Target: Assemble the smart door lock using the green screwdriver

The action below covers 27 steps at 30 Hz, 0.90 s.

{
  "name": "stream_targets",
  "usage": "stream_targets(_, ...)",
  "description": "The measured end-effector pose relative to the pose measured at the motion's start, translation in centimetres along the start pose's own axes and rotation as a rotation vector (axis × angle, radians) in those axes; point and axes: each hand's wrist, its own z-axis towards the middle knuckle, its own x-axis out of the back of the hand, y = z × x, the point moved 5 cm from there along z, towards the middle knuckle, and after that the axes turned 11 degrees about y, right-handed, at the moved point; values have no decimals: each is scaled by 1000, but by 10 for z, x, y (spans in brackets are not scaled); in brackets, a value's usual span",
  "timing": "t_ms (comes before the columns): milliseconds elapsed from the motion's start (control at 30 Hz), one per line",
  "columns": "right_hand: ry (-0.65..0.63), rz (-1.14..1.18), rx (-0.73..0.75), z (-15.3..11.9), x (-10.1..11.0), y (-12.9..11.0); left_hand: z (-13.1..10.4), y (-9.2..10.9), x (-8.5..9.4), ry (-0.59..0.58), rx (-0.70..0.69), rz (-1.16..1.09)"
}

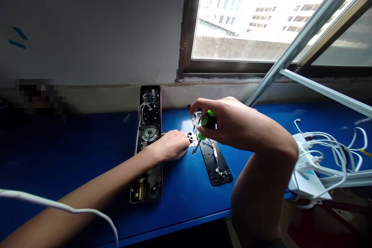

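My right hand (231, 122) grips a green and black screwdriver (209, 119), its shaft slanting down to the left. The tip is near small dark screws (193, 151) on the blue table. Curled closed, my left hand (174, 145) holds the edge of a small silvery plate (192, 139) with a round part on it. Under my left wrist lies a long black door-lock housing (150, 116), open, with wires, a round part and a brass cylinder inside. A flat black plate (213, 162) with a white-wrapped cable lies beneath the screwdriver; my right hand partly hides its far end.
White cables and adapters (310, 155) are bunched on a white box (308, 186) at the right. A metal frame (314, 23) leans across the window. One white cable (58, 203) crosses my left forearm. The blue table (180, 209) meets the wall behind.
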Motion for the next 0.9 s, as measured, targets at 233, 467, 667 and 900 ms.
stream_targets(233, 2, 1, 10, -1, 1, -1, -1, 1, 2, 24, 2, -32)
stream_targets(467, 6, 14, 12, -2, 3, -3, -5, 0, 4, 59, 1, -77)
stream_targets(667, 8, 14, 32, -1, 2, -3, -2, 2, 4, 61, 2, -83)
stream_targets(900, 3, 3, 30, 0, 0, -1, 1, 1, 2, 56, -3, -76)
